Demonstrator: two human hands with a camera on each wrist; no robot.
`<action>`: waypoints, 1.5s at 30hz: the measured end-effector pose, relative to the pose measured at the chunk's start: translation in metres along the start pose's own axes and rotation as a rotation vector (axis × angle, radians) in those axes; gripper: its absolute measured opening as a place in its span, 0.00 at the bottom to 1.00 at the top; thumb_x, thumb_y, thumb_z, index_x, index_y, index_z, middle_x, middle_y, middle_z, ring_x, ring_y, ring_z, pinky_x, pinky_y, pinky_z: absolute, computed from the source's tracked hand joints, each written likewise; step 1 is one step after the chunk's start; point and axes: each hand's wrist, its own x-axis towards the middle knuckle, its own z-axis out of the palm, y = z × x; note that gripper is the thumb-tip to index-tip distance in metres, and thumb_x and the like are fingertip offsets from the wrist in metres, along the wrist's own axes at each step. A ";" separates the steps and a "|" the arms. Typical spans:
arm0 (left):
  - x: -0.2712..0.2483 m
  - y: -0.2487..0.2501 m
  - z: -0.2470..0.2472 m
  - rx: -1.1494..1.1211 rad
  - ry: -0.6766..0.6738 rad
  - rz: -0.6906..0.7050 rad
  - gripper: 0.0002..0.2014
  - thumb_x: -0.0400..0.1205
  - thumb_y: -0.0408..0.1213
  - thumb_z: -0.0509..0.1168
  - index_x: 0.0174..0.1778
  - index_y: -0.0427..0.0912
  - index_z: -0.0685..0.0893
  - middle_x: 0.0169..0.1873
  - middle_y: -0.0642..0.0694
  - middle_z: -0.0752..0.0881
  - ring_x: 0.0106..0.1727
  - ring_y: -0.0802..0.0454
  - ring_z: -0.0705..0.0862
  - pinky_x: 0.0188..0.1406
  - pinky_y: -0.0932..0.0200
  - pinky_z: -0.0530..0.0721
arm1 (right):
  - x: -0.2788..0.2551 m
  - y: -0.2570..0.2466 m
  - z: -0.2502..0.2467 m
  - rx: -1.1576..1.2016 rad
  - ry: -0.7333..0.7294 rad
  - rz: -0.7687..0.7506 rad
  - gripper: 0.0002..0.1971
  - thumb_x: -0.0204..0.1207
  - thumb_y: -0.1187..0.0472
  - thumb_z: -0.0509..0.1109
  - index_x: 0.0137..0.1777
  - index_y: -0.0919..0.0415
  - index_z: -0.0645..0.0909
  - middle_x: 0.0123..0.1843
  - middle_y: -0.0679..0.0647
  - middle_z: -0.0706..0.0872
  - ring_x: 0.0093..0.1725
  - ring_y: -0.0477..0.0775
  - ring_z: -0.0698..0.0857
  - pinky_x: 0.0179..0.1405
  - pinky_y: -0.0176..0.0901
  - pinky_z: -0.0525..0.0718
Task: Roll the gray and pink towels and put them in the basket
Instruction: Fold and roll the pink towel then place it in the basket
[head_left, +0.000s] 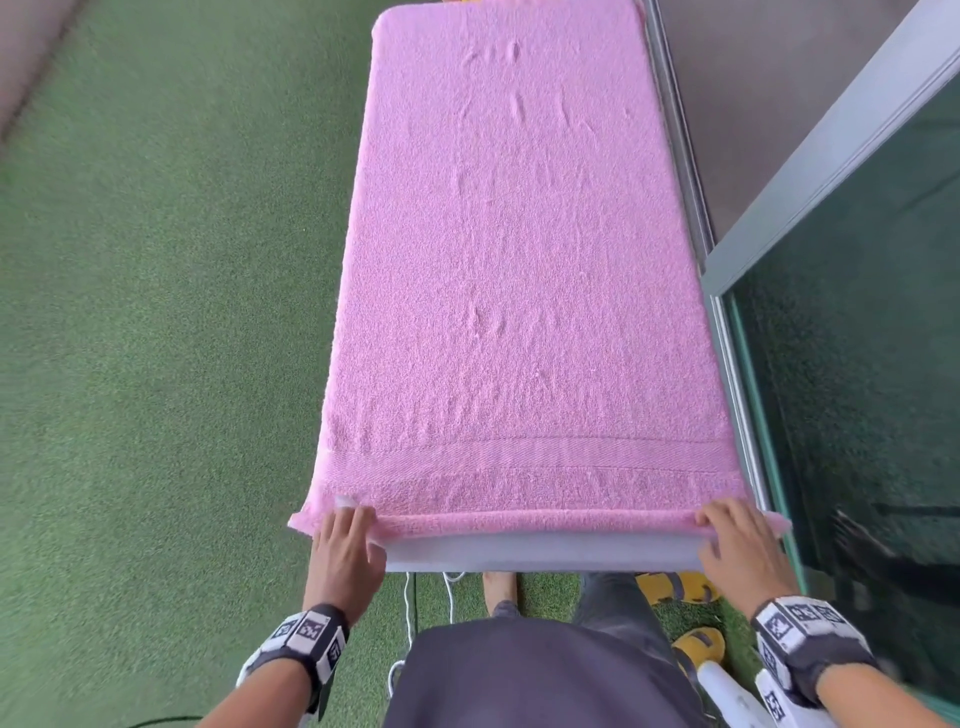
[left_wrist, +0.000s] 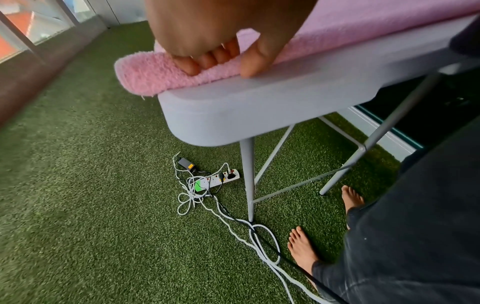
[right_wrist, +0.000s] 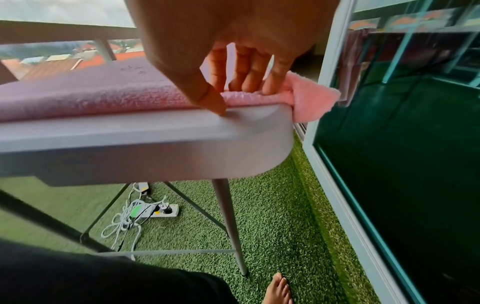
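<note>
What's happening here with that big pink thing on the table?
A person stands at the near end of a gray folding table with a pink towel spread flat along it. The left hand and the right hand each grip a near corner of the towel, where its edge is turned over into a first small fold. The rest lies unrolled. No gray towel or basket is in view.

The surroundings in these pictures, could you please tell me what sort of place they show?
Probably a home balcony: green artificial turf underfoot, a railing overlooking rooftops, and a glass sliding door beside the folding table.
</note>
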 end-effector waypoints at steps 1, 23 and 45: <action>-0.001 -0.001 -0.001 0.008 -0.001 -0.021 0.21 0.64 0.20 0.72 0.47 0.43 0.75 0.41 0.48 0.78 0.42 0.49 0.73 0.45 0.50 0.81 | 0.000 0.002 0.000 0.006 0.016 0.012 0.14 0.67 0.69 0.73 0.48 0.52 0.77 0.49 0.47 0.74 0.51 0.51 0.76 0.54 0.52 0.80; 0.022 0.000 -0.011 0.060 -0.024 0.068 0.23 0.59 0.18 0.67 0.43 0.44 0.72 0.38 0.50 0.74 0.39 0.52 0.68 0.37 0.59 0.75 | 0.022 -0.013 -0.011 0.002 0.051 -0.069 0.18 0.64 0.70 0.74 0.42 0.49 0.71 0.42 0.43 0.70 0.42 0.48 0.73 0.42 0.43 0.74; 0.036 -0.009 -0.014 0.087 0.020 -0.023 0.09 0.74 0.28 0.55 0.46 0.44 0.71 0.38 0.50 0.74 0.36 0.52 0.71 0.36 0.50 0.82 | 0.033 -0.006 -0.009 0.063 0.133 0.033 0.18 0.67 0.71 0.73 0.37 0.48 0.69 0.37 0.45 0.74 0.35 0.51 0.75 0.36 0.47 0.73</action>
